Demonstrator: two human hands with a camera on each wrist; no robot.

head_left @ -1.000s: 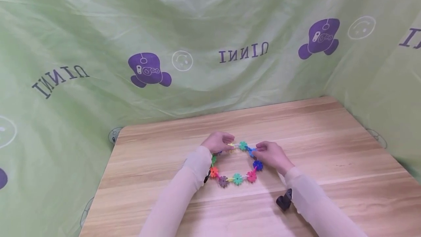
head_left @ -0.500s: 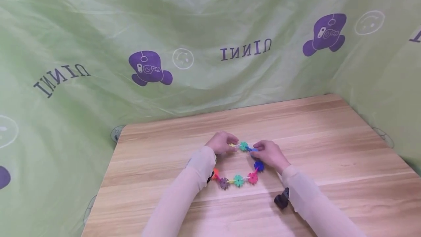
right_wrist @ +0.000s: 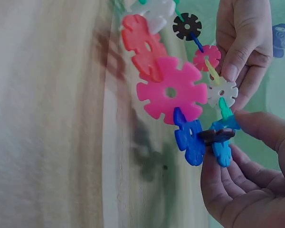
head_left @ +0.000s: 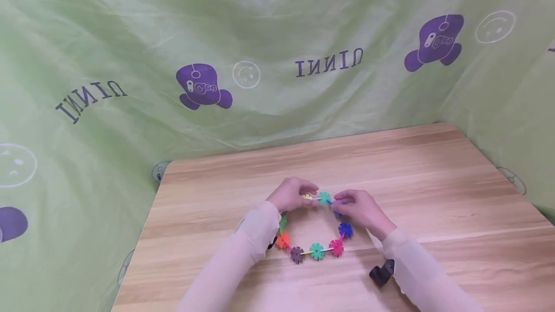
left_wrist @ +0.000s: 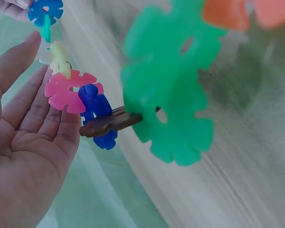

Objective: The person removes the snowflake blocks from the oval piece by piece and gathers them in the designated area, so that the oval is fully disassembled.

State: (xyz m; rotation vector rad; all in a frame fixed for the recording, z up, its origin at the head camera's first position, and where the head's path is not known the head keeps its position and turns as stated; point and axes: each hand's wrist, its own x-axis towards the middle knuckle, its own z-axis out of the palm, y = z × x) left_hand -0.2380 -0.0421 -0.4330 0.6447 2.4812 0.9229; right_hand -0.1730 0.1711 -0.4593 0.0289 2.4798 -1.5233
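A closed ring of interlocking flower-shaped plastic discs (head_left: pixel 317 251), in many colours, hangs between both hands with its shadow on the tabletop. My left hand (head_left: pixel 295 194) holds the far left part of the ring. In the right wrist view, the left thumb lies against a white disc (right_wrist: pixel 223 92) there. Thumb and fingers of my right hand (head_left: pixel 364 211) pinch a light blue disc (right_wrist: pixel 222 152) on the far right. Between the hands shows a teal disc (head_left: pixel 324 198). A large green disc (left_wrist: pixel 173 118) faces the left wrist camera. Part of the ring's left side is hidden behind the left wrist.
The wooden table (head_left: pixel 243 187) spreads around the hands. A green cloth (head_left: pixel 269 124) with purple prints hangs behind it and along the sides. A black wrist camera (head_left: pixel 381 273) sits below the right sleeve.
Both hands and the ring have shifted slightly nearer in the head view. A green disc on the left, covered half a second ago, shows again. Both hands keep their grip.
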